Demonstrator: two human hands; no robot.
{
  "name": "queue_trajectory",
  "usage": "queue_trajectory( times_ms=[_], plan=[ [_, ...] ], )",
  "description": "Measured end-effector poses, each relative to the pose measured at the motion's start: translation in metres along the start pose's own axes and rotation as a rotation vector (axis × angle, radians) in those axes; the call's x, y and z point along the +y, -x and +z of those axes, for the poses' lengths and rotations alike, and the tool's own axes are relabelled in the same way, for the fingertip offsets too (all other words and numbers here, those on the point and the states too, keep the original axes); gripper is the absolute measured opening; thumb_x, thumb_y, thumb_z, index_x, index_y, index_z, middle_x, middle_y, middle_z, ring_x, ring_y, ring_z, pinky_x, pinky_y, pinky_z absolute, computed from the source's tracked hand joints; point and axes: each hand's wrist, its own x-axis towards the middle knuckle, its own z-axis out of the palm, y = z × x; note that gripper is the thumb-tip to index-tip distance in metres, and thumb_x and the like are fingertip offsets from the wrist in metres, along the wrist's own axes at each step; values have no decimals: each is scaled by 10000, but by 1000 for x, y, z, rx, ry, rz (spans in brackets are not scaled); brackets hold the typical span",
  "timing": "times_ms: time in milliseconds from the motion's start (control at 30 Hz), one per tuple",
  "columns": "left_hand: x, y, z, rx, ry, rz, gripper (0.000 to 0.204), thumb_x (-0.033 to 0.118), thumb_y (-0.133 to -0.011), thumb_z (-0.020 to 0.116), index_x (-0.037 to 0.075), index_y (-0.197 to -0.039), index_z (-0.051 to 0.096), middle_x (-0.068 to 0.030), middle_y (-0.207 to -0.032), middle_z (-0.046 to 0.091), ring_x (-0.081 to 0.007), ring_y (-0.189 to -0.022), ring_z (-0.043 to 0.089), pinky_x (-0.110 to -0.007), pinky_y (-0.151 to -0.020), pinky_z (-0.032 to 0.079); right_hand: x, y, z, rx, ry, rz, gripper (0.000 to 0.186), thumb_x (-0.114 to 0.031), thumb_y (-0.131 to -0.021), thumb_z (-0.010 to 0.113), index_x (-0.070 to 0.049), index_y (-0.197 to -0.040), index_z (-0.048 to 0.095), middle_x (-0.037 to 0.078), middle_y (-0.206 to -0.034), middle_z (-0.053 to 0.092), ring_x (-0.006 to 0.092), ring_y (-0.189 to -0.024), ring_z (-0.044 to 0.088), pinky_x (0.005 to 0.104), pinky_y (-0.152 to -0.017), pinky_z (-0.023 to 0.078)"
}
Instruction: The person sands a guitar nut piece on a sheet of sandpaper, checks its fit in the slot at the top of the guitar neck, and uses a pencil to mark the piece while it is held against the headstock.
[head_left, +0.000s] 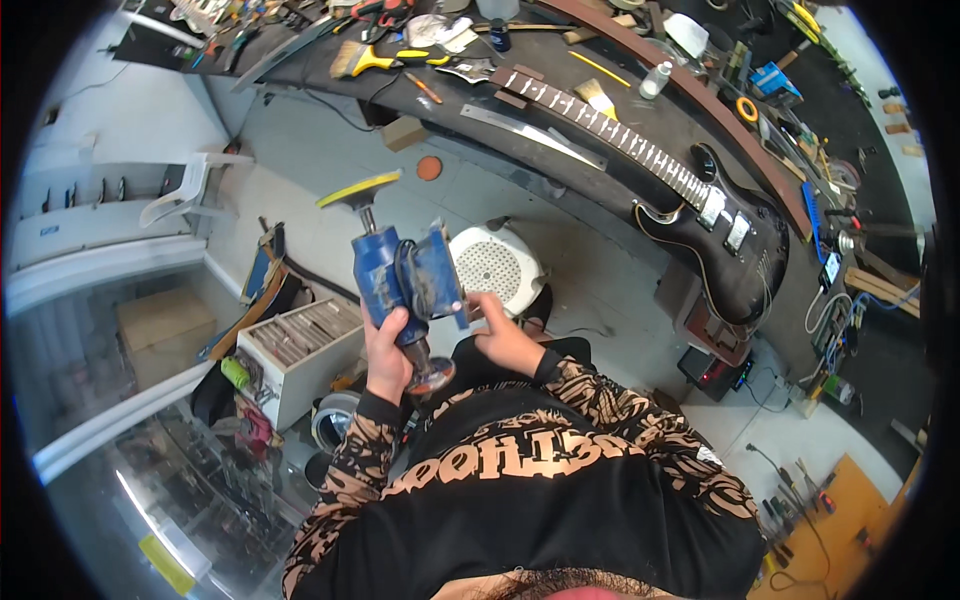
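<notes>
A blue bench grinder [377,272] is tilted upright in front of my torso, off any surface. At its upper end a spindle carries a round disc [360,190] with a yellow rim. A smaller disc [432,376] sits at the lower end. My left hand [386,352] is wrapped round the lower part of the motor body. On the other side, my right hand [505,338] has its fingers against the grinder's base edge, the fingertips partly hidden. A dark power cord [408,275] is bunched between the body and the base.
A white perforated stool [492,268] stands beyond the grinder. On the curved workbench [440,112] lie a black electric guitar [745,235], a brush with a yellow handle [360,60] and many hand tools. Left of me is a white box of flat pieces [300,340].
</notes>
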Motion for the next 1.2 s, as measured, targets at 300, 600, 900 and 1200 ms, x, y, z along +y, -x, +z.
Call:
queue_trajectory(
  times_ms=[300, 600, 900, 1200],
  plan=[
    [33, 8, 2, 208, -361, 280, 838, 108, -922, 889, 16, -1594, 397, -115, -1333, 640, -196, -1174, 664, -374, -1048, 568, -39, -3, -12, -375, -101, -125, 236, -264, -1111, 723, -30, -1143, 734, 133, -1129, 685, 234, -1114, 669, 390, -1040, 528],
    [52, -8, -50, -74, -20, -44, 881, 62, -852, 871, 65, -1627, 452, -98, -1396, 678, -232, -1207, 714, -393, -1059, 593, -23, -112, -107, 165, 921, 170, 200, -123, -1034, 649, -138, -1176, 790, 104, -1067, 804, 291, -999, 783, 411, -828, 596],
    [78, -99, -122, 180, -416, 111, 885, 96, -866, 924, -13, -1583, 417, -120, -1309, 651, -185, -1146, 673, -351, -975, 591, -15, -17, -142, 52, -649, 219, 260, -162, -1056, 587, -54, -824, 635, 89, -963, 655, 258, -1018, 638, 426, -1086, 494],
    [12, -161, -220, 184, 213, -232, 588, 174, -994, 793, 98, -1514, 531, -88, -1266, 717, -243, -1043, 755, -401, -867, 638, 83, 17, -127, 438, 376, 938, 454, -430, -1171, 561, 6, -1292, 600, 199, -1044, 690, 356, -995, 675, 483, -969, 544]
  ],
)
